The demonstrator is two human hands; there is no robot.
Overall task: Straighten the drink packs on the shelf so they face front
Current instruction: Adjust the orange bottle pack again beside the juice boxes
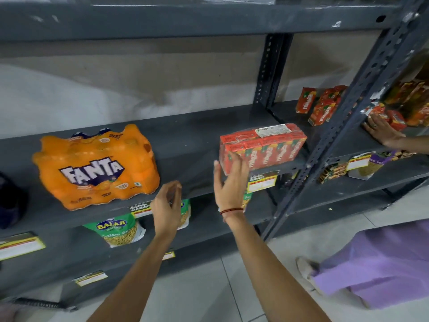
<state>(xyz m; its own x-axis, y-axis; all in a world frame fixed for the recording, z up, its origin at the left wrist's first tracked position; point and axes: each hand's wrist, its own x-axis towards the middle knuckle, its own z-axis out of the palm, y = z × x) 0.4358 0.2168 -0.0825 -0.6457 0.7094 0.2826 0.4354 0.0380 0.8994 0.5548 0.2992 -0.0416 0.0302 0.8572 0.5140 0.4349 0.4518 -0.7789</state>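
Grey metal shelf [199, 133]: carries two shrink-wrapped drink packs, well apart. Orange Fanta pack [97, 166] sits left of centre, logo facing outward, slightly angled. Red juice-carton pack [262, 147] sits toward the right end, near the front edge, turned somewhat off square. Right hand [229, 182]: fingers spread wide, raised before the red pack's left end, fingertips overlapping its lower left corner; contact cannot be confirmed, nothing gripped. Left hand [167, 205]: loosely curled, holding nothing, in front of the shelf edge between the two packs. Price label [262, 181] is fixed below the red pack.
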